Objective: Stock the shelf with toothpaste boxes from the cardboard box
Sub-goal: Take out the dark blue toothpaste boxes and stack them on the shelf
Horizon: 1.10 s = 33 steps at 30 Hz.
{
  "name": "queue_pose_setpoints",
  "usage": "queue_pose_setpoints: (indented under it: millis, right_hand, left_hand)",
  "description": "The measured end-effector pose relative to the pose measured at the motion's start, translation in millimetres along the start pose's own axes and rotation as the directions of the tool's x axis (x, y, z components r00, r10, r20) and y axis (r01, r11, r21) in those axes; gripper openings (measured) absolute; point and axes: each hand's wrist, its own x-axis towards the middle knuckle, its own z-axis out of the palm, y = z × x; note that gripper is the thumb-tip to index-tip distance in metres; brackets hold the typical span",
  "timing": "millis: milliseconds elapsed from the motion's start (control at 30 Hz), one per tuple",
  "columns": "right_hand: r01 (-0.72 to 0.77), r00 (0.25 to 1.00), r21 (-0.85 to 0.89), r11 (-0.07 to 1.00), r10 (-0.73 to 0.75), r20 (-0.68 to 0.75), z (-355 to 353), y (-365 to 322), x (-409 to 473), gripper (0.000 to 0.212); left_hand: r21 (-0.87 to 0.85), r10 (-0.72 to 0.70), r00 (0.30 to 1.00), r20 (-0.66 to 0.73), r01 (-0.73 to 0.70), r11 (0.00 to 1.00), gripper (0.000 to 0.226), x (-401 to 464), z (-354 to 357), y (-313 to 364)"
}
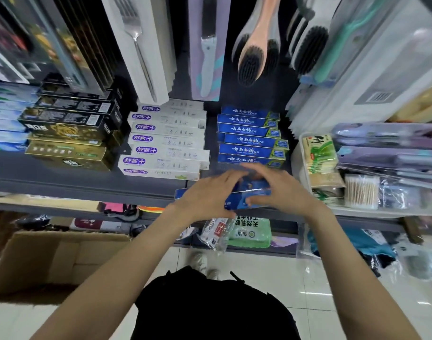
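Down low on my left I see the open brown cardboard box (pixel 53 261) on the floor, and ahead the dark grey shelf (pixel 63 182) carrying a stack of blue toothpaste boxes (pixel 250 138) beside white ones (pixel 166 141); at its front edge my left hand (pixel 207 195) and right hand (pixel 281 190) both curl around one blue toothpaste box (pixel 249 195), held lengthwise just in front of the blue stack
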Motion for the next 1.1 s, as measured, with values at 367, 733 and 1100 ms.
queue_pose_setpoints:
  millis: [367, 733, 1100]
  right_hand:
    - [-0.337, 0.868, -0.374, 0.864, 0.132, -0.478, -19.3, 36.1, -5.6, 0.041]
    - [-0.416, 0.882, -0.499, 0.76, 0.202, -0.426, 25.9, 59.9, 49.0, 0.033]
    - [-0.265, 0.88, -0.322, 0.909, 0.091, -0.466, 14.7, 69.7, 73.4, 0.053]
  left_hand:
    - [-0.103, -0.357, 0.822, -0.444, 0.35, 0.931, 0.047, -12.1, 13.9, -77.4]
    - [0.083, -0.466, 0.851, -0.24, 0.497, 0.864, 0.066, -29.1, 37.6, -106.9]
    - [0.088, -0.183, 0.892, -0.414, 0.239, 0.967, 0.068, 6.2, 31.5, -62.7]
